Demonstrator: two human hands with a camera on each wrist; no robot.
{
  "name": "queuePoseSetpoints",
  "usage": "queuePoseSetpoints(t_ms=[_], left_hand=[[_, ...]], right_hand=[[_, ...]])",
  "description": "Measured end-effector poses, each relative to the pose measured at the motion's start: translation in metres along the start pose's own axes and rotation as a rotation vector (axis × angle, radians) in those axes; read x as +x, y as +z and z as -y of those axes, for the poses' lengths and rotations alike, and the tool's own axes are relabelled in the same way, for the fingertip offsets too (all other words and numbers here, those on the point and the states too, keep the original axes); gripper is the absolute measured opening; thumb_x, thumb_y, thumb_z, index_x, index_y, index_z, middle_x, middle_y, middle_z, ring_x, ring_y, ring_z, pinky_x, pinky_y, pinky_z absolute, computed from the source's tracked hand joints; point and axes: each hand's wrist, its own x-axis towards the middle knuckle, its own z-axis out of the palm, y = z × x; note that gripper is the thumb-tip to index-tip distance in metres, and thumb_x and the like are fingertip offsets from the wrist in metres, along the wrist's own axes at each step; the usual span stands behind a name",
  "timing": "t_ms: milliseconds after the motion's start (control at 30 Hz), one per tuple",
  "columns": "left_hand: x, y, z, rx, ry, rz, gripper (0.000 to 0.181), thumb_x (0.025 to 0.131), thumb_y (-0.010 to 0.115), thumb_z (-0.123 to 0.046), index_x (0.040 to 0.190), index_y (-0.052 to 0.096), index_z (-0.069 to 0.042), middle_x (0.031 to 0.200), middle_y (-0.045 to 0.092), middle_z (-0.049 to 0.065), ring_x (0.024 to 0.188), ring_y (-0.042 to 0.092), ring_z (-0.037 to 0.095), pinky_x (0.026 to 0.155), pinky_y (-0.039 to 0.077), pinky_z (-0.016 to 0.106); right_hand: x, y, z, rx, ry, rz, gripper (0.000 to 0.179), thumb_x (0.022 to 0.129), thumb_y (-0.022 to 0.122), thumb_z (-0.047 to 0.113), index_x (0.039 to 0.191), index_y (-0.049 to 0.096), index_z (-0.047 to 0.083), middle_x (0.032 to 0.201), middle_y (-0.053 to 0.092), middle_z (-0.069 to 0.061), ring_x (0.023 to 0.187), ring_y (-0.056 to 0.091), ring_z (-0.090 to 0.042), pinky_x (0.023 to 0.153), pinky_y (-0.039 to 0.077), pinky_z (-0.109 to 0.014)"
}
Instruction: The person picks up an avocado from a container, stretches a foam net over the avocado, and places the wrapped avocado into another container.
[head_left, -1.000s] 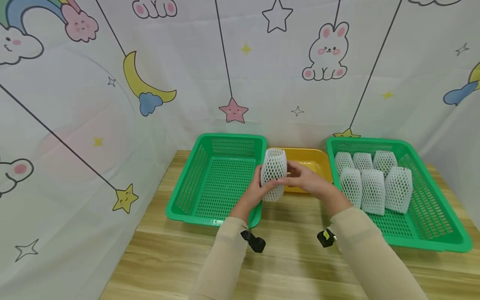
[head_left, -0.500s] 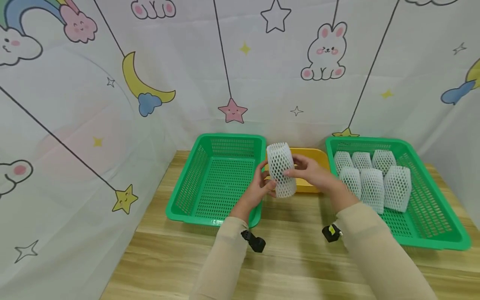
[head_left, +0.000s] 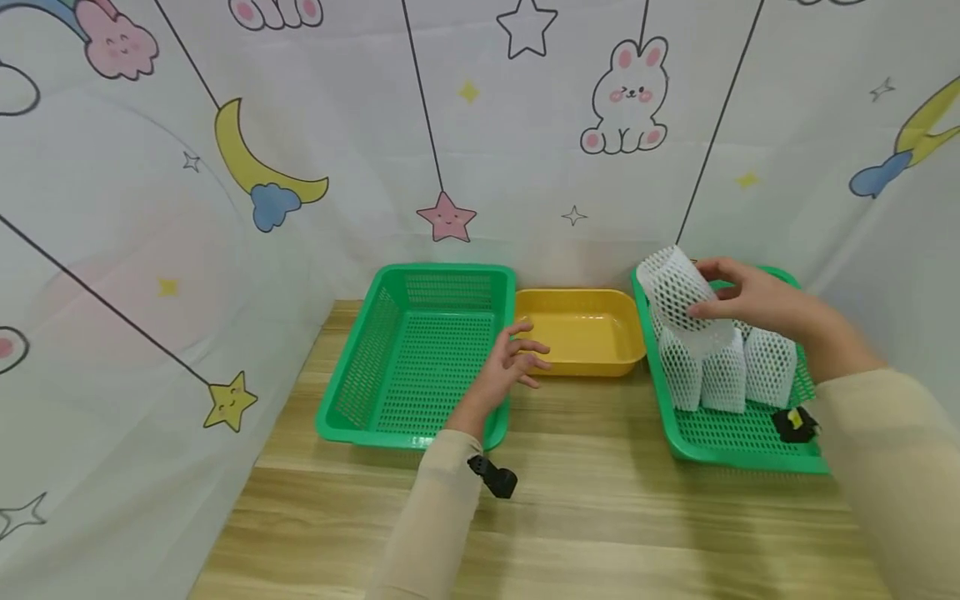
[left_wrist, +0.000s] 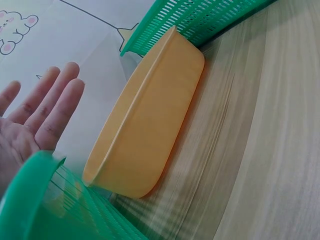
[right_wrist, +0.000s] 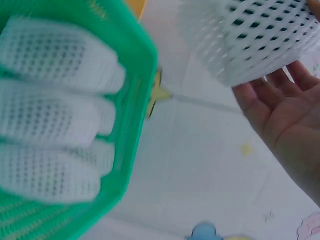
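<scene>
My right hand (head_left: pixel 757 296) holds a white foam net sleeve (head_left: pixel 675 292) between thumb and fingers, tilted above the right green basket (head_left: pixel 750 458). In the right wrist view the fingers reach under the held foam net sleeve (right_wrist: pixel 265 35), whose contents are hidden by the mesh. Below it, several more foam net sleeves (head_left: pixel 771 367) lie in rows in that basket. My left hand (head_left: pixel 510 362) hovers at the right rim of the left green basket (head_left: pixel 345 435), fingers spread and holding nothing. The left wrist view shows that hand (left_wrist: pixel 45 110) with its fingers extended.
Between the two green baskets stands a shallow yellow tray (head_left: pixel 618 369) against the back cloth. A wood-grain table (head_left: pixel 570 500) lies under everything. A white patterned cloth (head_left: pixel 360 125) hangs behind and at the left.
My right hand has carried the foam net sleeve from between both hands to over the right basket. My left hand has let go of it and stayed near the left basket. The view has shifted slightly right.
</scene>
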Motion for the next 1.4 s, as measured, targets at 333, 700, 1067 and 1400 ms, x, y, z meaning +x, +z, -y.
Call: queuePoseSetpoints(t_ms=[333,700,1067,1400], left_hand=[[-0.002,-0.007,0.01,0.047,-0.03,-0.054,0.03,0.096,0.047,-0.003,0.12,0.043,0.014,0.105,0.054,0.031,0.093,0.062,0.03,0.074,0.05,0.051],[-0.006,-0.005,-0.001,0.057,-0.023,-0.052,0.025,0.096,0.043,0.002,0.117,0.043,0.016,0.104,0.052,0.035,0.099,0.05,0.054,0.074,0.049,0.054],[-0.008,-0.004,-0.004,0.069,-0.048,-0.067,0.028,0.097,0.044,-0.001,0.118,0.043,0.016,0.104,0.053,0.032,0.1,0.05,0.053,0.075,0.05,0.05],[-0.003,-0.01,0.028,0.062,-0.105,-0.114,0.024,0.097,0.048,-0.006,0.117,0.049,0.008,0.103,0.056,0.027,0.099,0.053,0.049,0.074,0.051,0.047]], right_hand=[[-0.019,0.011,-0.067,-0.238,0.042,0.184,0.066,0.08,0.072,0.025,0.128,0.041,-0.008,0.124,0.041,-0.032,0.112,0.04,-0.049,0.081,0.045,-0.051],[-0.015,0.055,-0.1,-0.311,0.148,0.362,0.05,0.068,0.074,0.004,0.114,0.054,0.0,0.118,0.046,-0.034,0.108,0.044,-0.05,0.075,0.047,-0.044],[-0.015,0.062,-0.114,-0.281,0.156,0.347,0.054,0.069,0.076,0.002,0.117,0.052,-0.006,0.112,0.049,-0.032,0.106,0.044,-0.051,0.075,0.047,-0.046],[-0.013,0.039,-0.085,-0.188,0.078,0.243,0.062,0.083,0.07,0.016,0.13,0.039,-0.012,0.122,0.044,-0.035,0.109,0.043,-0.052,0.078,0.048,-0.047]])
